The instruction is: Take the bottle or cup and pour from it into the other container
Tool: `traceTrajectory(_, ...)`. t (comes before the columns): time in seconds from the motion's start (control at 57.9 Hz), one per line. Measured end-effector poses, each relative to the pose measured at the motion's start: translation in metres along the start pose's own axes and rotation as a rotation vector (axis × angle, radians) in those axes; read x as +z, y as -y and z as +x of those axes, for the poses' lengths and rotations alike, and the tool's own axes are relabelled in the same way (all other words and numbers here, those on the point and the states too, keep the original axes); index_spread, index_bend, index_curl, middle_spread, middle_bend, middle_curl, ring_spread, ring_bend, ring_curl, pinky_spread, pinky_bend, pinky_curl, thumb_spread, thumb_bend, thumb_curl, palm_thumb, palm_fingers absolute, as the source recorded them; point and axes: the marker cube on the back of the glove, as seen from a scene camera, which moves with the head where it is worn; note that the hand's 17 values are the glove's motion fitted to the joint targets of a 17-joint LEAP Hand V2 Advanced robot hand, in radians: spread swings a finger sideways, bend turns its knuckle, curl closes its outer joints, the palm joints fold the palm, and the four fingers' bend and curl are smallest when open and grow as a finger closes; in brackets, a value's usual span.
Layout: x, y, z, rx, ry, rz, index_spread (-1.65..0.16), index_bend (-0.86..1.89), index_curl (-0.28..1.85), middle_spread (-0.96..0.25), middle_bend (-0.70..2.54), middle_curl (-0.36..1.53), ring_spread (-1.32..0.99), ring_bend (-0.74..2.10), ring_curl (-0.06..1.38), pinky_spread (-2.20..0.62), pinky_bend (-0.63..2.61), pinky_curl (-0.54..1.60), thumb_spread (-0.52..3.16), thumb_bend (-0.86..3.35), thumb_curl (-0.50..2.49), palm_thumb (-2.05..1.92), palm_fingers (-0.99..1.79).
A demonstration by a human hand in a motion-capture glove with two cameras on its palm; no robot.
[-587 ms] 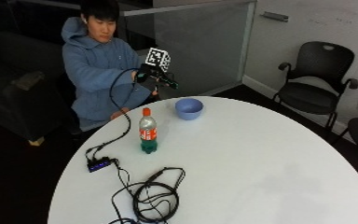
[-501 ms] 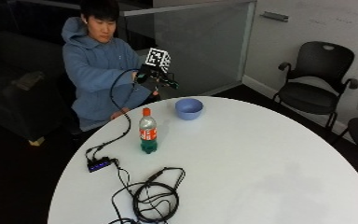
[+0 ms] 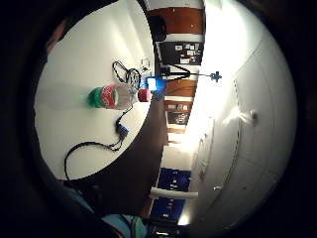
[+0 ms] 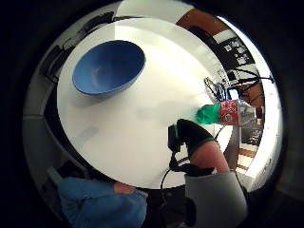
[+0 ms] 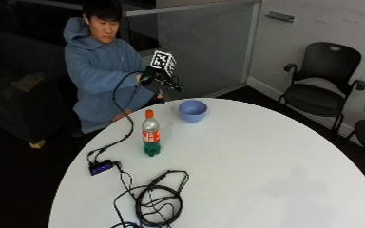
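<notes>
Outside view: bottle [image 5: 150, 135] upright, mostly clear, green at bottom; blue bowl [image 5: 192, 110] nearby on white table [image 5: 264, 161]. Right hand [image 5: 157, 80] raised, fingers unclear.

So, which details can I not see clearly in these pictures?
- Gloved right hand: in the outside view the marker and cables cover it, so how the fingers are set is unclear.
- Bottle: the label text is too small in every view, and its liquid level cannot be judged.
- Bowl: from the outside view its inside is hidden by its own wall; the thumb side palm view shows no obvious contents.
</notes>
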Motion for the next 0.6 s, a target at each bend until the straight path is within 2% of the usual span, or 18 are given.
traceTrajectory(0.052,0.001,0.0,0.001,-0.05,-0.01,0.021,-0.41,0.16,0.22,-0.03,0.18,0.21,0.17,0.46,0.22,0.23,0.38,0.27,0.98,0.02,0.34,0.64,0.1)
traceTrajectory(0.259,0.005,0.003,0.005,-0.024,-0.046,0.065,-0.42,0.17,0.24,-0.03,0.18,0.24,0.18,0.46,0.24,0.23,0.37,0.29,0.99,-0.02,0.37,0.66,0.1)
traceTrajectory(0.345,0.015,0.008,0.02,-0.025,0.038,0.068,-0.42,0.17,0.25,-0.03,0.18,0.24,0.17,0.46,0.24,0.23,0.36,0.3,0.99,-0.02,0.38,0.66,0.1)
traceTrajectory(0.604,0.019,-0.006,0.027,0.075,0.154,0.231,-0.41,0.16,0.26,-0.03,0.18,0.27,0.17,0.45,0.25,0.24,0.34,0.31,1.0,-0.03,0.41,0.66,0.11)
